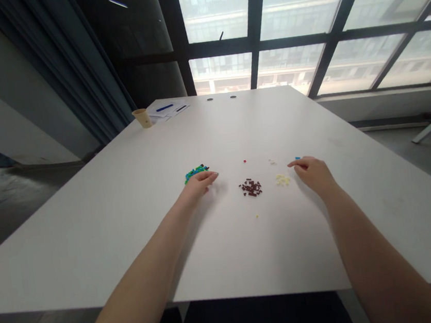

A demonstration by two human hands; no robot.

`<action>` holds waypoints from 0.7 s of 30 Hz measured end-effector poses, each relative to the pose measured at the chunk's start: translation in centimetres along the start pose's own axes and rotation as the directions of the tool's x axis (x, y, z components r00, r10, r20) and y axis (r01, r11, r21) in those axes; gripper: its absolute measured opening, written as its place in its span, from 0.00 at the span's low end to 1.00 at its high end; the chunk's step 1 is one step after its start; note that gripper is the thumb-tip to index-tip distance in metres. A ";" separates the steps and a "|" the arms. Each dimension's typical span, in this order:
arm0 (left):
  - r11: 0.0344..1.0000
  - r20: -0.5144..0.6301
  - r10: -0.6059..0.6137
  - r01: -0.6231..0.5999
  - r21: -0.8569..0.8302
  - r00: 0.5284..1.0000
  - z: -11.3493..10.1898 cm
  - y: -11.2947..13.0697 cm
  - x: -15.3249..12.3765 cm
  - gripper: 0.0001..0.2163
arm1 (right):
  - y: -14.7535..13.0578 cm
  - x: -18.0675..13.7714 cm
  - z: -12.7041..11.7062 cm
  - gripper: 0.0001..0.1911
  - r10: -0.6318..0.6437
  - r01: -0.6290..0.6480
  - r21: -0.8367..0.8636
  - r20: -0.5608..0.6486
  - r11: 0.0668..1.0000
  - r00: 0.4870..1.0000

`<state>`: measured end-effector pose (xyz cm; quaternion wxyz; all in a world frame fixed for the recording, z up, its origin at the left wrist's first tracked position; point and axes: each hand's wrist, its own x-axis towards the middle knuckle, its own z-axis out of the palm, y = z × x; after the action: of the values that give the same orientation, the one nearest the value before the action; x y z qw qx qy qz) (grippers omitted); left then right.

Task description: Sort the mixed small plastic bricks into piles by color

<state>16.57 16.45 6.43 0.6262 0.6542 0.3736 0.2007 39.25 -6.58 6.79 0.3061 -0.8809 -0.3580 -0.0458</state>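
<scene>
My left hand [201,183] hovers by the right edge of a mixed pile of green, blue and dark toy bricks [193,173]. Its thumb and fingers are pinched together; whatever may be between the tips is too small to name. On the right, my right hand [315,173] has its index finger stretched out to the left and the others curled, with nothing visible in it. Just beyond it lies a blue brick [297,158]. Pale yellow bricks [282,180] and a few white bricks [272,162] are left of that fingertip. Dark brown bricks [250,187] form a loose group between the hands.
A single red brick [244,161] lies beyond the brown group, and a small yellow brick [257,216] lies nearer me. At the far left of the white table [212,136] stand a paper cup [142,119] and papers [161,110] with a blue pen [165,107].
</scene>
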 end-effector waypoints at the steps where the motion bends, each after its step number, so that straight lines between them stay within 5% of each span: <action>1: 0.986 0.098 -0.058 0.073 -0.151 0.993 0.7 0.3 -0.7 0.11 | -0.4 -0.1 0.0 0.16 -0.020 0.020 0.014 -0.001 1.000 1.000; 4: 0.852 0.371 -0.120 0.287 -0.438 0.921 2.4 0.9 -2.5 0.10 | -1.8 -0.6 0.4 0.16 -0.097 0.096 0.053 0.002 0.994 0.995; 7: 0.720 0.525 -0.096 0.423 -0.549 0.846 3.5 0.8 -3.4 0.08 | -3.2 -1.1 0.9 0.16 -0.174 0.171 0.096 0.028 0.981 0.984; 15: 0.610 0.621 0.013 0.486 -0.626 0.784 4.0 0.5 -4.2 0.12 | -5.3 -2.5 1.7 0.15 -0.282 0.268 0.169 0.070 0.949 0.957; 21: 0.664 0.631 0.029 0.456 -0.592 0.776 4.1 0.6 -4.5 0.13 | -6.3 -2.8 1.3 0.14 -0.399 0.399 0.229 -0.045 0.888 0.916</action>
<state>16.85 10.41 7.34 0.9335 0.3325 0.1290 0.0365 32.87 -4.00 8.07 0.3912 -0.7464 -0.5346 -0.0639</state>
